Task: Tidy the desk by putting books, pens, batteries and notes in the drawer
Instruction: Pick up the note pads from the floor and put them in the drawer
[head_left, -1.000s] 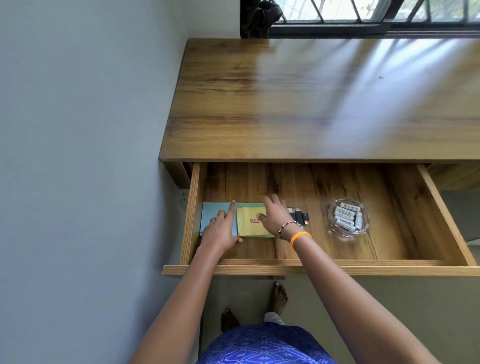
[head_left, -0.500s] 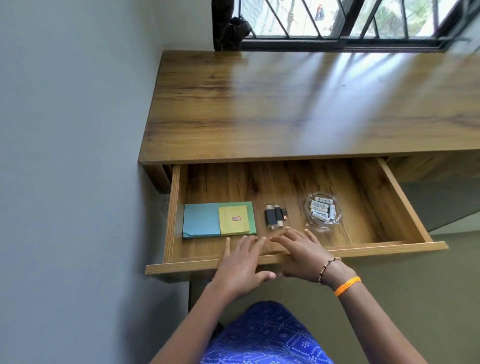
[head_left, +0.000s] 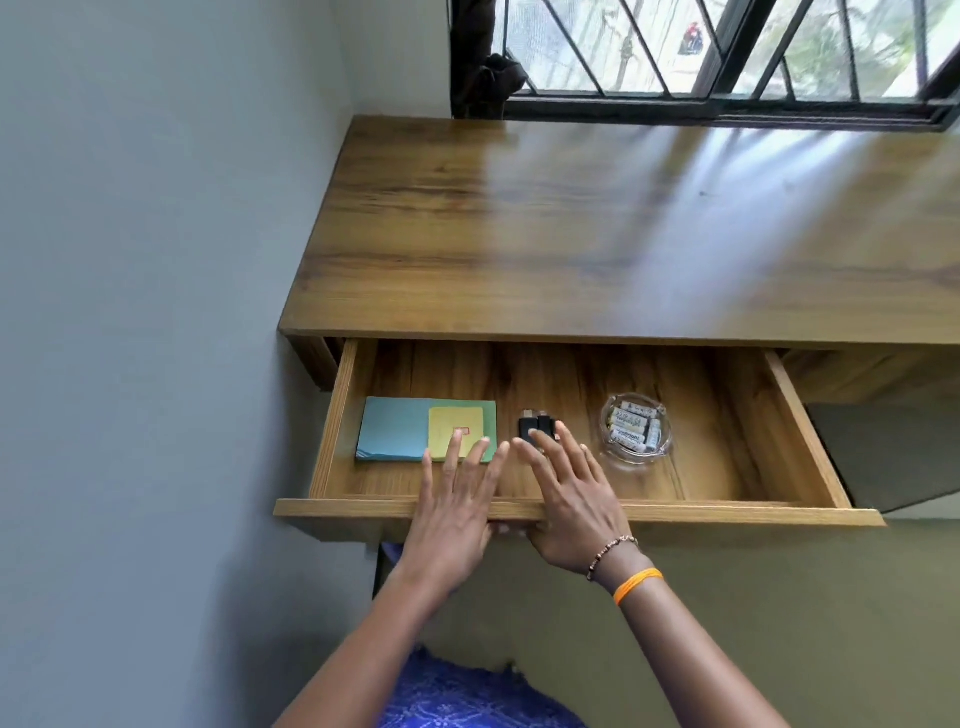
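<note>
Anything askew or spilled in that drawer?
Nothing stands out. Notes lie flat at the drawer's left, batteries sit inside the glass dish, and the small black items lie together between them.

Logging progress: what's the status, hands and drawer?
Left hand and right hand open, flat on the drawer front edge. Drawer open; notes, batteries inside. Nothing blocking.

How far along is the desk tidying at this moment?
Nearly done. The desk top is bare; notes and the ashtray of batteries lie in the open drawer. Left hand and right hand rest open on its front edge. Closing it remains.
</note>
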